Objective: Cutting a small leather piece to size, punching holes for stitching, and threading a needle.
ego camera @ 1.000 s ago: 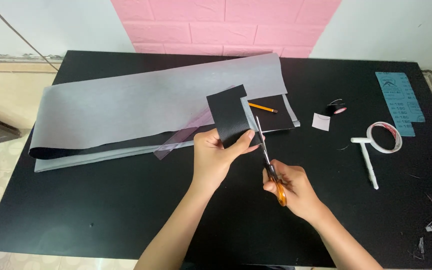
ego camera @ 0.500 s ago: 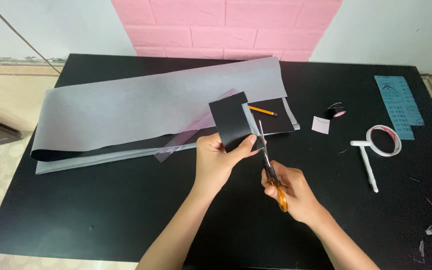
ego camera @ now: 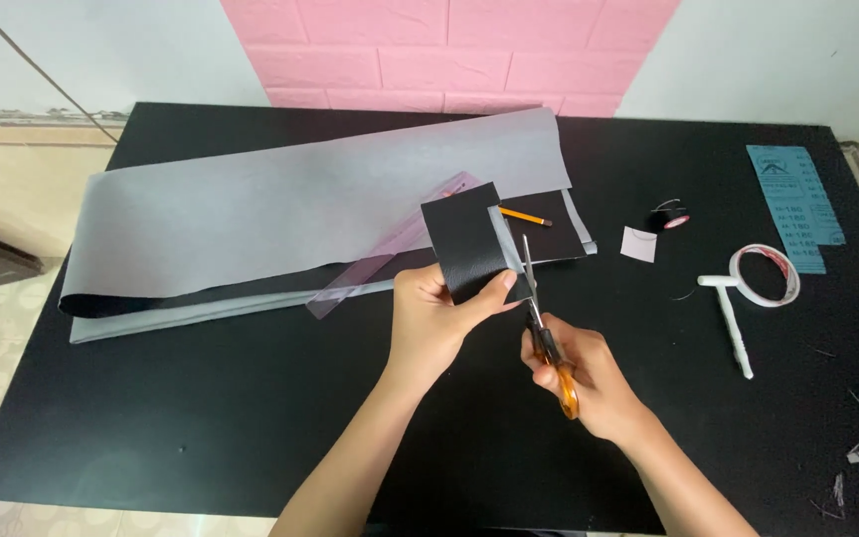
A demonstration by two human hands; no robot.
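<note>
Orange-handled scissors (ego camera: 545, 318), long axis pointing toward twelve o'clock, are gripped by the right hand (ego camera: 581, 376), blades meeting the black square (ego camera: 467, 242) pinched by the left hand (ego camera: 436, 320) at ten o'clock.

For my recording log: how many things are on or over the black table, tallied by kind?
Cutting and marking tools: 3, scissors, pencil, white tool
Sheets: 4, black piece, grey sheet, blue card, small square
Ruler: 1
Tape rolls: 2
Total: 10
</note>
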